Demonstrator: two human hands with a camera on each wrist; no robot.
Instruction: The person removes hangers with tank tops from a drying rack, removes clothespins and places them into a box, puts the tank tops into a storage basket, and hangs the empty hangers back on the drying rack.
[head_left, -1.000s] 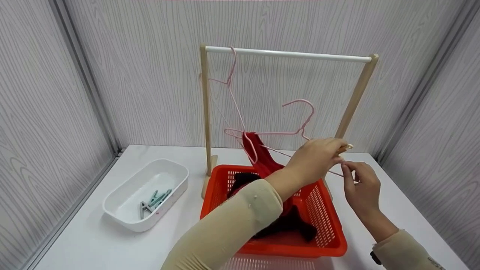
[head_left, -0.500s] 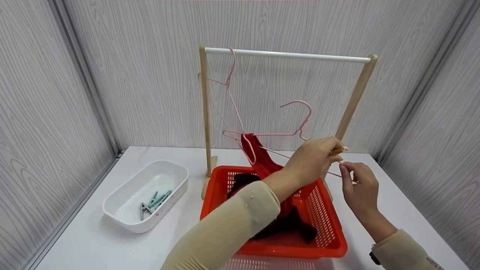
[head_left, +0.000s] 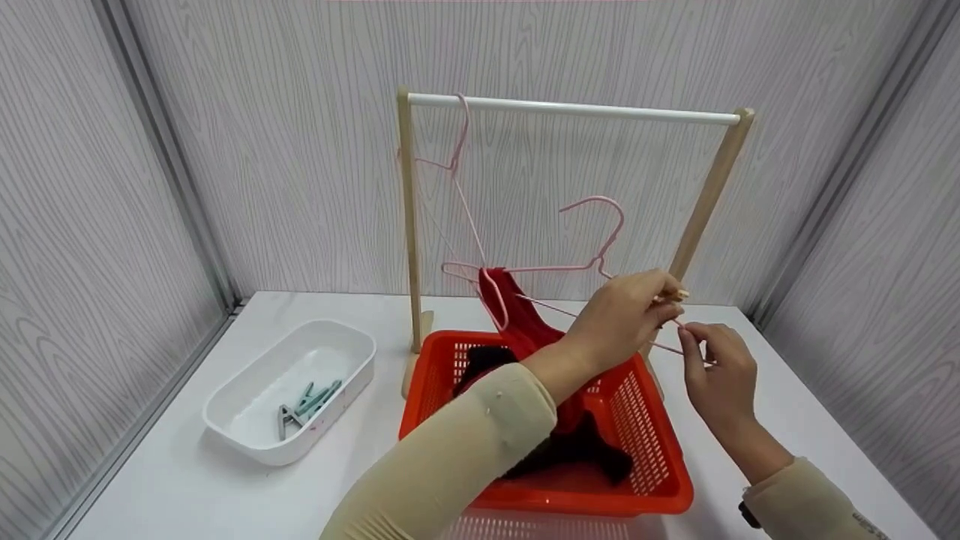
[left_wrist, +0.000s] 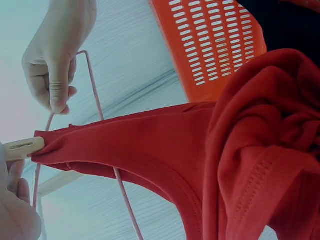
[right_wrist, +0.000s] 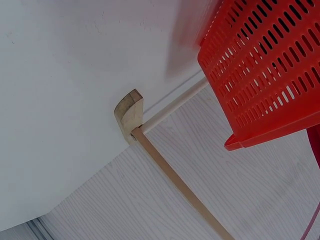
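My left hand (head_left: 619, 311) grips a cream clothespin (left_wrist: 24, 148), whose tip is on the edge of a red garment (left_wrist: 145, 135) where it lies over a pink wire hanger (head_left: 551, 268). To its right, my right hand (head_left: 721, 371) pinches the hanger's end between thumb and fingertips. The hanger's hook points up, unattached, below the rack's bar. Another red strap lies over the hanger's left end, and the rest of the garment sags into a red plastic basket (head_left: 585, 501). My left wrist and sleeve hide part of the garment in the head view.
A wooden rack with a white bar (head_left: 570, 109) stands behind the basket. A second pink hanger (head_left: 471, 214) hangs from it at the left, overlapping the held one. Dark cloth (head_left: 592, 450) lies in the basket. On the left, a white tray (head_left: 225, 427) holds several clips (head_left: 319, 397).
My left hand, with the clothespin, has shifted slightly left, and the clothespin's visible end has turned a little. The right hand keeps its pinch on the hanger.
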